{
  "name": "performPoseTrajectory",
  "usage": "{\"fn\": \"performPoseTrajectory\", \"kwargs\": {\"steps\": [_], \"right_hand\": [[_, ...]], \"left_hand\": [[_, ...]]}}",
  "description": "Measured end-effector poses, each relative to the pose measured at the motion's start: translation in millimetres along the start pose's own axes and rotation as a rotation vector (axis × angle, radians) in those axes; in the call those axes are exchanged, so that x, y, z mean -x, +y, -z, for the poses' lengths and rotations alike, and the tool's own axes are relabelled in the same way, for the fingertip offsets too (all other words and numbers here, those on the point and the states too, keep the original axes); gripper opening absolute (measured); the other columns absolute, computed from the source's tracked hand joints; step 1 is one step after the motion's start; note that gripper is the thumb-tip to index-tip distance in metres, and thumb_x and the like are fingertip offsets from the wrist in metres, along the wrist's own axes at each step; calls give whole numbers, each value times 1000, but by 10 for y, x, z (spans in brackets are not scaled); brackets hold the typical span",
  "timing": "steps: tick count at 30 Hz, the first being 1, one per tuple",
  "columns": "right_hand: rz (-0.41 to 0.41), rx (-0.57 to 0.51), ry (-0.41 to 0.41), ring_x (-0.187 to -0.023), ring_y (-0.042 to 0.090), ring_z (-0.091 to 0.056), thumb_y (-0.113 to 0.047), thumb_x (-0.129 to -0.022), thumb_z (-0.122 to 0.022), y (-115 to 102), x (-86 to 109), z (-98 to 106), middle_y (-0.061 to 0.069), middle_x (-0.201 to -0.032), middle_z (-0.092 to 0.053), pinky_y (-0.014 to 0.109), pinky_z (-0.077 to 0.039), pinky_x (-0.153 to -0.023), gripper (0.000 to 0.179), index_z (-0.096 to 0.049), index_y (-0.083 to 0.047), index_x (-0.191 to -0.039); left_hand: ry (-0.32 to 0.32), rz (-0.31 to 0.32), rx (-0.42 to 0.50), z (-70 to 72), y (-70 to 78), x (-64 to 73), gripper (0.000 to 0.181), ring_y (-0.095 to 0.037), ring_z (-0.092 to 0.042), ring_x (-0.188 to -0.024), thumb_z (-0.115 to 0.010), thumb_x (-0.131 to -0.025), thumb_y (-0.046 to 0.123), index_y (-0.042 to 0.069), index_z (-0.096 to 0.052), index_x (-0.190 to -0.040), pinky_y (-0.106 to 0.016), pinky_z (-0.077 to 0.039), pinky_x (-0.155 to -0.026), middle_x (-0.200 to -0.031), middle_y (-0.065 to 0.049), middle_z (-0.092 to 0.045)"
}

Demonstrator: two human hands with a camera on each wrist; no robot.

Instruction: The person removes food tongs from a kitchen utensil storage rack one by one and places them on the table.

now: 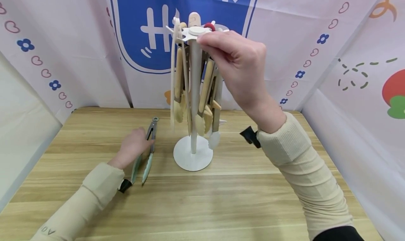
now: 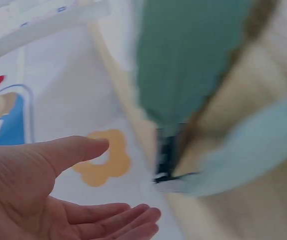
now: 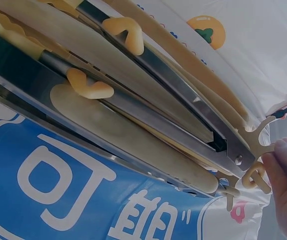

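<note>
The raised right hand (image 1: 236, 56) pinches; the lower left hand (image 1: 134, 146) has fingers extended.

I count one left hand (image 1: 134, 144) and one right hand (image 1: 240, 59) of mine, two sleeves (image 1: 300, 174), one table (image 1: 240, 198), one white stand (image 1: 193, 163). One pair of green tongs (image 1: 148, 165) lies down — at least one pair of hanging tongs (image 3: 183, 137) too, with two orange tabs (image 3: 126, 25). The other utensils (image 1: 214, 139) overlap, so I can't count them.
</note>
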State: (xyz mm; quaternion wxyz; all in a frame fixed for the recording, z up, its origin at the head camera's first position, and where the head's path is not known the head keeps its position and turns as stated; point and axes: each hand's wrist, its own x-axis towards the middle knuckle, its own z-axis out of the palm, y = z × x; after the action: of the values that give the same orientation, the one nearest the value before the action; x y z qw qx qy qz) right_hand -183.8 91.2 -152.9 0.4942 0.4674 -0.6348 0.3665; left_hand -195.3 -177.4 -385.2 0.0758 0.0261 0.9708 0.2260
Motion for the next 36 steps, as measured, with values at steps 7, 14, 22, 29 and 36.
{"fn": "performPoseTrajectory", "kwargs": {"steps": [7, 14, 22, 29, 36], "right_hand": [[0, 1, 3, -71, 16, -63, 3, -80, -65, -2, -1, -7, 13, -79, -69, 22, -51, -71, 6, -71, 5, -81], [3, -3, 4, -73, 17, -64, 4, -80, -65, -7, -7, -10, 14, -79, -69, 22, -51, -73, 6, -71, 5, -81], [2, 2, 2, -72, 17, -64, 3, -80, -65, -5, -5, -4, 13, -79, -69, 22, -51, -73, 6, -71, 5, -81], [-3, 13, -4, -70, 15, -63, 2, -80, -65, -10, -6, 2, 12, -80, -69, 21, -51, -70, 6, -71, 4, -81], [-6, 16, -13, -72, 15, -64, 2, -81, -65, -12, -8, 8, 12, -80, -69, 21, -51, -71, 7, -71, 4, -82]], "left_hand": [[157, -87, 24, 168, 262, 107, 58, -23, -51, -64, -61, -85, 25, -16, -42, -122, -31, -44, -47, -99, -26, -55], [277, -160, 53, 208, 498, 226, 53, -30, -53, -80, -65, -82, 24, -11, -48, -118, -43, -47, -64, -96, -22, -56], [308, -198, 121, 272, 713, 348, 54, -34, -54, -97, -68, -80, 22, -8, -47, -120, -48, -46, -79, -109, -22, -56], [389, -256, 170, 294, 828, 439, 60, -31, -53, -102, -69, -77, 21, -4, -43, -125, -47, -45, -83, -114, -18, -55], [489, -320, 232, 274, 909, 490, 55, -32, -52, -102, -67, -78, 19, -4, -45, -123, -46, -44, -84, -115, -19, -53]]}}
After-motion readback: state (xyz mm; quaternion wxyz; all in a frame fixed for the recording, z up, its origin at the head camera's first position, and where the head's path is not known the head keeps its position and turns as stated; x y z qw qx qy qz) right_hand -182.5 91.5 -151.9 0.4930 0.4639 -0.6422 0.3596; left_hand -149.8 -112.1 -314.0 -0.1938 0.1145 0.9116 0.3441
